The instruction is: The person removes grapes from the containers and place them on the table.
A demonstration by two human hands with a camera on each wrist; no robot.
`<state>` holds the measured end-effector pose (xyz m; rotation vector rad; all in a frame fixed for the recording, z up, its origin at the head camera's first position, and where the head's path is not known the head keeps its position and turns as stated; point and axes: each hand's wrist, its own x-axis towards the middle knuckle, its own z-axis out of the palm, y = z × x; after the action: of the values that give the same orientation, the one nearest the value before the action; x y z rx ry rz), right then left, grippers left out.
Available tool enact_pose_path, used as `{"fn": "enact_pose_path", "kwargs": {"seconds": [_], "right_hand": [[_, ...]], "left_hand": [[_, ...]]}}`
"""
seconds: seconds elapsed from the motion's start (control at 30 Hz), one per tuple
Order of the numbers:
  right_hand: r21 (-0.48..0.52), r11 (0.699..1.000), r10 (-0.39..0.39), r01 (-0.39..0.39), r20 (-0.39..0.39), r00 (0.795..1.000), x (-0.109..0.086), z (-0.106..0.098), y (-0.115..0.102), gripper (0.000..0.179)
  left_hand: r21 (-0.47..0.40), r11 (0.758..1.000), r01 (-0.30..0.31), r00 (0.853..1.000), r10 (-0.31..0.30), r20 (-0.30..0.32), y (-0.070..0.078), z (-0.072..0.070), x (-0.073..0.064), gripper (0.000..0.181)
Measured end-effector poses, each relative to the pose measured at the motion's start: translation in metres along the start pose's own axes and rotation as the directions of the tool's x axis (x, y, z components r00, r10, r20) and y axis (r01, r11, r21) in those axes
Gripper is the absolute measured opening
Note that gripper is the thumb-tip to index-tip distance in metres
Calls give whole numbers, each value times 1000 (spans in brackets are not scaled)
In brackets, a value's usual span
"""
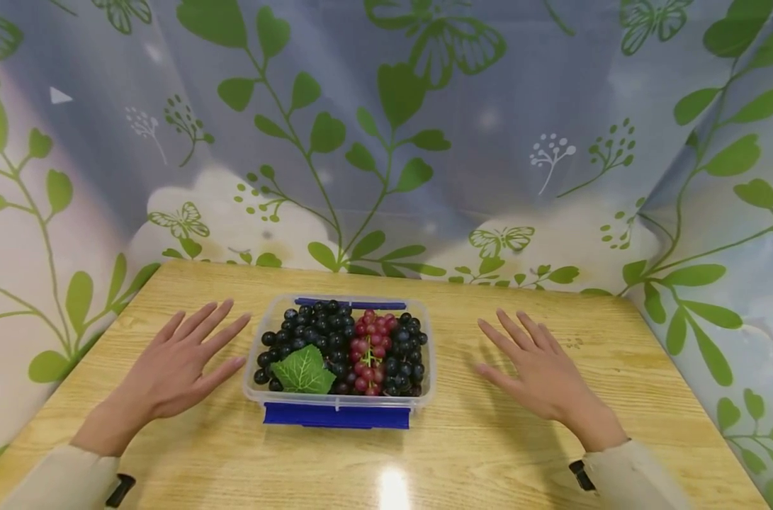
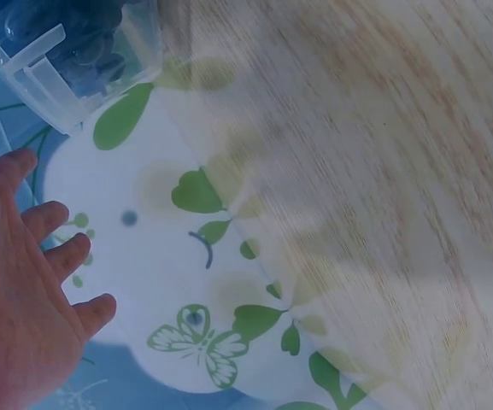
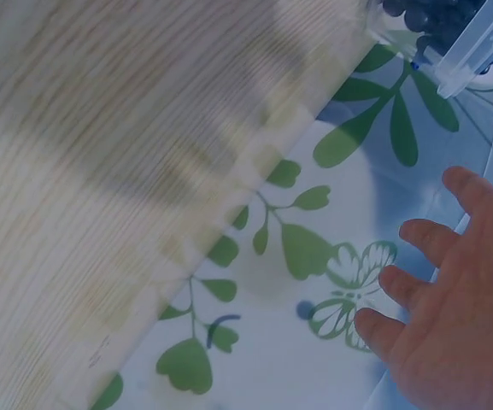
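Note:
A clear plastic container with blue side clips sits lidless on the table between the two hands. Inside it lie dark grapes, a bunch of red grapes and a green leaf at the front left. My left hand is spread just left of the container, fingers straight and apart, holding nothing. On the other side my right hand is likewise spread, a little farther from the container. In both wrist views, a corner of the container shows beyond the fingers.
The wooden table runs back to a curtain printed with leaves and butterflies, which also encloses both sides. Light-coloured sleeves and a dark band show at the wrists.

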<state>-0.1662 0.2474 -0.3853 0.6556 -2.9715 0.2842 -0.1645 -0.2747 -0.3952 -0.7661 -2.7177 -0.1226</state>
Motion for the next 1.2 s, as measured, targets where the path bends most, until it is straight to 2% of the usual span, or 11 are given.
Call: {"fn": "enact_pose_path", "kwargs": {"seconds": [0.13,0.47,0.83,1.2], "right_hand": [[19,1000,-2,2,16,1000,4,-1,-7,69],[4,999,-50,50,-6,999,10,3,-20,68],[-18,997,-72,72,7,997,18,4,-32,68],[-18,994,-105,105,-11,994,25,6,-42,67]], "left_hand": [[-6,1000,-3,1000,3,1,1,1,2,62],[-32,999,-14,1000,14,13,3,4,10,62],[-41,999,-32,999,33,32,5,8,17,62],[-21,996,-92,995,92,30,8,9,25,62]]}}
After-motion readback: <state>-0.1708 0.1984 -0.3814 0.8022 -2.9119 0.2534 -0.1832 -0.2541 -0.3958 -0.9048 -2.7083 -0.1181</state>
